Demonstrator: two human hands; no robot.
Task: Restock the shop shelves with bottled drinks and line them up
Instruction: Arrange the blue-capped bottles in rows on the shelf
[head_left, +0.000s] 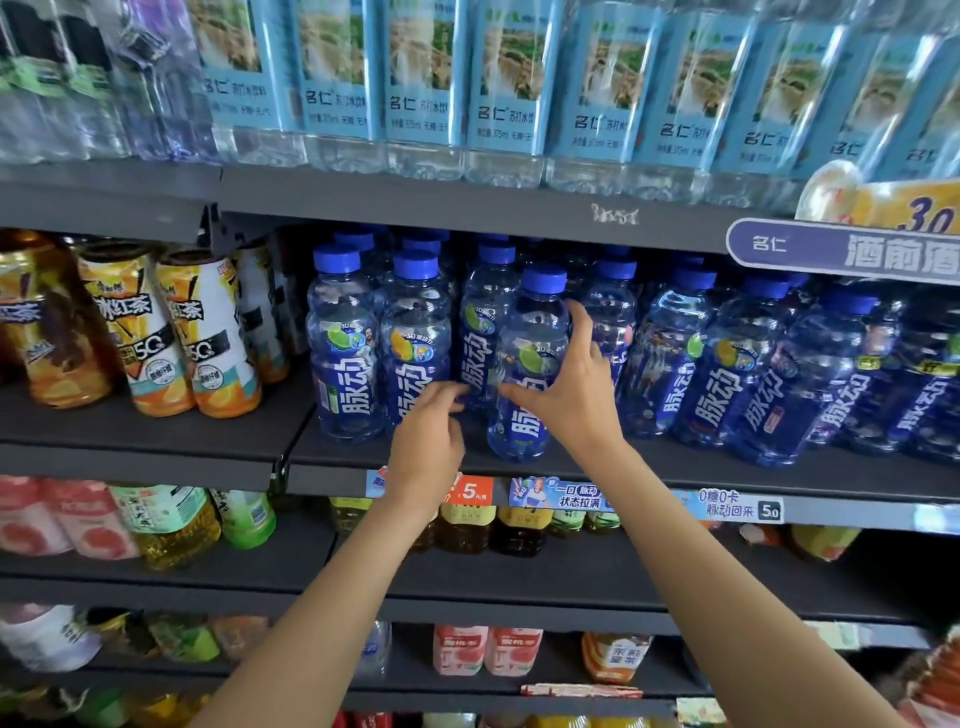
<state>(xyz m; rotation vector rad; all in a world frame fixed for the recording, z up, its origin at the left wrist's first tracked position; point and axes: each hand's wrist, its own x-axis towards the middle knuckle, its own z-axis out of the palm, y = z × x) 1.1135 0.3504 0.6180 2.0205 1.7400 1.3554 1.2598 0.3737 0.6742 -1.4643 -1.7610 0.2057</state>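
Note:
A blue-capped bottle with a dark blue label (527, 332) stands upright near the front edge of the dark middle shelf (675, 467). My right hand (571, 387) wraps around its right side, thumb across the label and fingers behind. My left hand (428, 431) is just left of that bottle, fingers curled loosely and reaching toward its lower part; whether they touch it is unclear. Several more bottles of the same drink (415, 338) stand in rows to both sides and behind.
Iced-tea bottles (156, 332) fill the shelf section to the left. Water bottles with light blue labels (514, 88) line the shelf above. Lower shelves carry mixed drinks (462, 530). Price tags (561, 493) run along the shelf front, and a promo sign (852, 249) juts out at right.

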